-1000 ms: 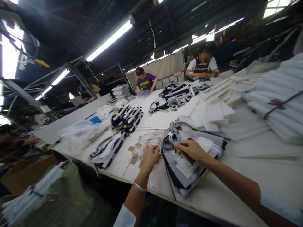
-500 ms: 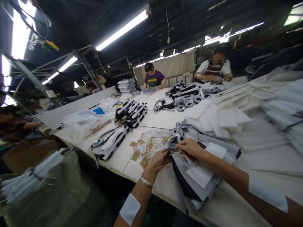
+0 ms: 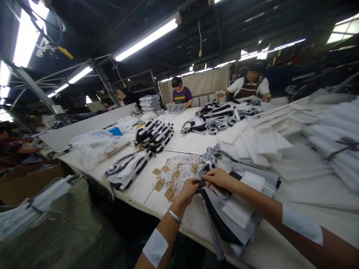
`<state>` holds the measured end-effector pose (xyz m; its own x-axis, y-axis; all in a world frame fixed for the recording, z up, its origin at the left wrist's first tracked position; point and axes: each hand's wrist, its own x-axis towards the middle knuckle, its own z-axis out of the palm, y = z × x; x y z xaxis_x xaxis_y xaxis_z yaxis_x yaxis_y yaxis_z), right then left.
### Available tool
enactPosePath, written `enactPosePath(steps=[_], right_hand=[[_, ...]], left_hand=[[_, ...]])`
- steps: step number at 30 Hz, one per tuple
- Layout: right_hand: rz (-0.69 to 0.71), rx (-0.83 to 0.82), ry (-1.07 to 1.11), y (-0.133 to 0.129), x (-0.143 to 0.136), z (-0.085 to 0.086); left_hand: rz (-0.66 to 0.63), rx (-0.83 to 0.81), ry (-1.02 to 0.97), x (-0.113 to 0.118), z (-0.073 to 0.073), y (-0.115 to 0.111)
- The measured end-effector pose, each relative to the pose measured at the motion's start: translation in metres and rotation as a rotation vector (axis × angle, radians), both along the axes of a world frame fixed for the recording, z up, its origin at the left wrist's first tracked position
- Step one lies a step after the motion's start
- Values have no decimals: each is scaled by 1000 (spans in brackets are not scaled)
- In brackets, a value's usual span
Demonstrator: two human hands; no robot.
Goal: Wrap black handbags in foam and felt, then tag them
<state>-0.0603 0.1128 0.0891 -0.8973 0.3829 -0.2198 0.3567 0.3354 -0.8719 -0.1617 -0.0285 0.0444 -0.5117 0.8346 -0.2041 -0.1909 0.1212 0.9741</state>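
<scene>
A flat grey-and-black fabric bag point(image 3: 217, 220) lies before me, its lower end hanging over the table's front edge. White plastic sleeves point(image 3: 238, 209) rest on it. My left hand point(image 3: 190, 189) is closed on the bag's upper corner, where a grey strap point(image 3: 199, 173) begins. Right beside it, my right hand point(image 3: 220, 178) is closed in a pinch at the same corner; what sits between its fingertips is too small to make out. Just left of my hands, a heap of brown and white tags point(image 3: 175, 173) with strings is spread on the table.
Bundled grey-and-black pieces point(image 3: 130, 168) lie to the left, near a clear plastic bag point(image 3: 98, 145). White foam sheets point(image 3: 260, 142) are stacked at right. Two people work across the table point(image 3: 182, 140). A green sack point(image 3: 64, 224) stands below its left edge.
My right hand has moved left and closer to my left hand at the bag's corner. Across the table, the right-hand person has reached an arm out to the left.
</scene>
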Motion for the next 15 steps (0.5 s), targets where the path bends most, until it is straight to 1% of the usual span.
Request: enactPosePath(steps=[4,7,11,15], right_hand=[[14,74,63,2,8,-3],[19,78,95,3,16,-5],[57,-44,82,-3,22,-6],[141,-268,128,-13,25,-3]], left_hand=[[122,-47,132,-11,0,-22],[189,-43,141,-15,3,-42],[246,31,10,-5,8,-60],[286,175,-192,11,6,-63]])
